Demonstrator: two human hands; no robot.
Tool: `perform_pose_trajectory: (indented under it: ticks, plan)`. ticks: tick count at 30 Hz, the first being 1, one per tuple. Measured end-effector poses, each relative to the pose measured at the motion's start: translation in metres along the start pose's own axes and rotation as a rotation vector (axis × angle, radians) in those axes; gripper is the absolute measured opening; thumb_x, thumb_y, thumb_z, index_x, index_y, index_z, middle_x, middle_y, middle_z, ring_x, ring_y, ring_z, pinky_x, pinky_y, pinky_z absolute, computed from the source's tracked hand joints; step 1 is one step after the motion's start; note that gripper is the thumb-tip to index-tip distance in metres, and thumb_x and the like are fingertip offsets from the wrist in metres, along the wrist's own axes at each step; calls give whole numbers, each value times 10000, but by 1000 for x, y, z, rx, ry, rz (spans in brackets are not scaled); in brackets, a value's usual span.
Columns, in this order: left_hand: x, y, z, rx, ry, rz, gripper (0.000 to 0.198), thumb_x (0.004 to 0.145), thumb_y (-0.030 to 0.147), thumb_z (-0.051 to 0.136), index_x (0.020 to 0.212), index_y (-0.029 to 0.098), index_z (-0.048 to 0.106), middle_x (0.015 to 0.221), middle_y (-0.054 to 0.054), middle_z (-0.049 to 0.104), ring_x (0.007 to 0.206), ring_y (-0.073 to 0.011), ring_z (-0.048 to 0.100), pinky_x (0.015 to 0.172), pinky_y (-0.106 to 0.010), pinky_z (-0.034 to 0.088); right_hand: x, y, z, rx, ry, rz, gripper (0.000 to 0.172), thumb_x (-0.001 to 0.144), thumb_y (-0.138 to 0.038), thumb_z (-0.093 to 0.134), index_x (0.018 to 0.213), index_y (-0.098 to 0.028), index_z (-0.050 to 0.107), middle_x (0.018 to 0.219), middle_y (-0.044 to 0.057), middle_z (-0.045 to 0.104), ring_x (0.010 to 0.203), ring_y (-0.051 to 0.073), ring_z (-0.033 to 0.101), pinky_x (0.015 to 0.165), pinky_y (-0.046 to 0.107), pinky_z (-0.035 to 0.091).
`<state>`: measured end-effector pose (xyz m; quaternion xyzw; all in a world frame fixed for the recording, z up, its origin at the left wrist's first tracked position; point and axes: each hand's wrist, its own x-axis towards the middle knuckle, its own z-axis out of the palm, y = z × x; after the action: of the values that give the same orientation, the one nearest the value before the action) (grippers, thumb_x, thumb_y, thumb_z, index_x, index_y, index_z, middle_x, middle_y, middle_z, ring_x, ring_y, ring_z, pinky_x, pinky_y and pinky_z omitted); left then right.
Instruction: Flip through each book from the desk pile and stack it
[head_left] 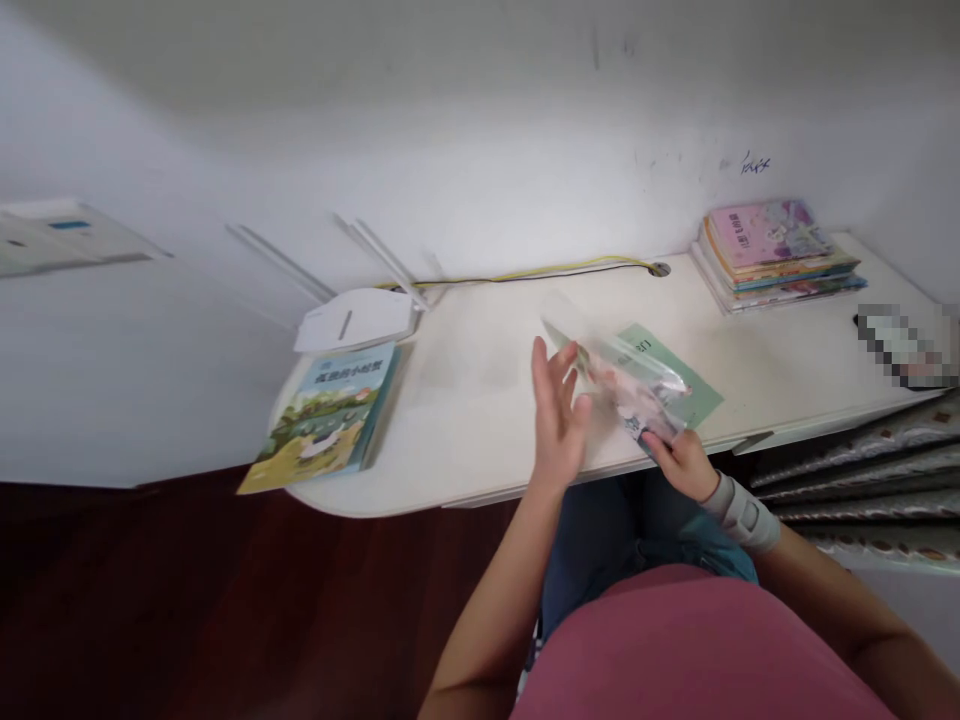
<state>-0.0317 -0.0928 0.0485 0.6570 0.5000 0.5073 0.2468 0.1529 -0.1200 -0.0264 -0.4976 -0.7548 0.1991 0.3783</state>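
Note:
My right hand [681, 462], with a grey wrist band, pinches the lower edge of a clear plastic sleeve [637, 385] that has a pinkish printed sheet or book inside. Raised at the sleeve's left side is my left hand [559, 415], its fingers apart; whether a fingertip touches the plastic I cannot tell. Beneath and behind the sleeve, a green booklet [694, 388] lies on the white desk [472, 420]. A picture book [330, 415] with a yellow and green cover rests at the desk's left end, partly over the edge.
A white router [356, 318] with antennas stands at the back left. Yellow and black cables [525, 274] run along the wall to a hole. At the back right is a stack of books [772, 250], with a blurred-out phone-like object [900, 345] nearer the right edge.

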Motion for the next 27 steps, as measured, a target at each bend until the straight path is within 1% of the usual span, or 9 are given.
perform_pose_trajectory:
  ticks: [2,5,8,11,15,17,19,23,27]
  plan:
    - [5,-9,18,186,-97,61,731,926,588,297,1518,273,6,1571,-139,218,1454,-275,183,1128,-496,275,6,7,-8,62,72,64,483,915,-485,438,1275,-182,548,1243,113,645,1217,276,559,1023,458,458]
    - [19,-29,44,499,-302,1,751,912,576,364,1523,220,109,1601,-150,76,1466,-341,16,1135,-589,155,15,24,-28,178,200,172,592,874,-513,505,1353,-173,441,1298,135,601,1222,278,550,1015,475,458]
    - [33,-42,64,707,-502,-62,757,893,606,377,1513,209,199,1596,-153,98,1455,-388,23,1115,-646,95,19,51,-48,191,297,254,710,834,-504,553,1398,-133,336,1308,189,569,1179,277,575,985,473,475]
    - [39,-39,74,800,-612,-107,737,892,626,346,1493,204,282,1584,-155,161,1444,-422,77,1106,-659,90,19,79,-61,9,306,333,845,770,-474,612,1434,-83,267,1283,228,567,1166,310,571,974,509,465]
    - [37,-25,67,893,-570,-89,687,869,610,430,1410,187,431,1486,-215,371,1350,-452,325,1042,-607,280,30,102,-73,-159,219,291,728,763,-362,591,1407,-110,362,1209,184,626,1102,312,598,954,519,463]
    - [41,-24,56,915,-529,-84,566,893,560,425,1300,182,535,1293,-217,561,1193,-398,521,973,-536,371,44,109,-79,-157,176,262,599,771,-323,567,1333,-139,474,1155,146,658,1019,279,630,927,478,486]
    - [52,-30,44,920,-461,-130,455,933,485,375,1175,173,600,1111,-183,635,1032,-332,619,912,-481,414,62,115,-85,-116,124,288,510,777,-314,562,1259,-146,552,1017,105,700,890,241,654,860,431,518]
    - [86,-58,38,755,-369,-317,367,925,437,393,992,169,634,1090,-155,629,929,-271,642,818,-387,446,95,122,-87,-34,53,333,397,752,-247,570,1133,-155,633,768,27,697,722,183,641,779,361,532]
    - [113,-78,52,614,-332,-391,301,901,434,441,926,189,614,1014,-101,678,900,-229,638,761,-320,446,112,123,-76,-42,84,364,475,671,-142,573,1143,-133,616,786,29,691,704,165,636,734,322,534]
